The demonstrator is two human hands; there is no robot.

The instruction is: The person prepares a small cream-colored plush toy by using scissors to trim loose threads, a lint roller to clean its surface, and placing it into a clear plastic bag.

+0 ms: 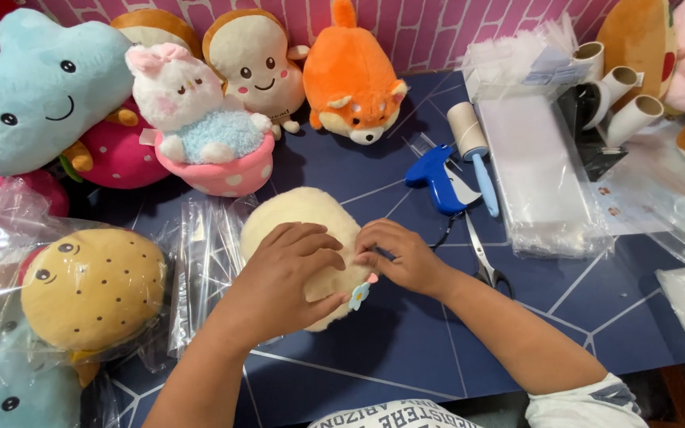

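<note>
The left hand (283, 277) lies flat, fingers spread, pressing the cream plush toy (303, 226) onto the blue counter (406, 349), while the right hand (402, 255) has its grip pinched on the toy's right edge. Steady pressure keeps it from rolling. Scissors (481, 261) lie just right; open room sits nearer the body.

Your view is bright and evenly lit from overhead; shadows are soft and short, the clearest lying under your left hand (283, 273) and right hand (399, 257) on the mat (406, 349). Glare streaks the plastic bags (200, 254). Focus is sharp at centre. You get wide-angle bending at the edges, and the corners soften slightly.
</note>
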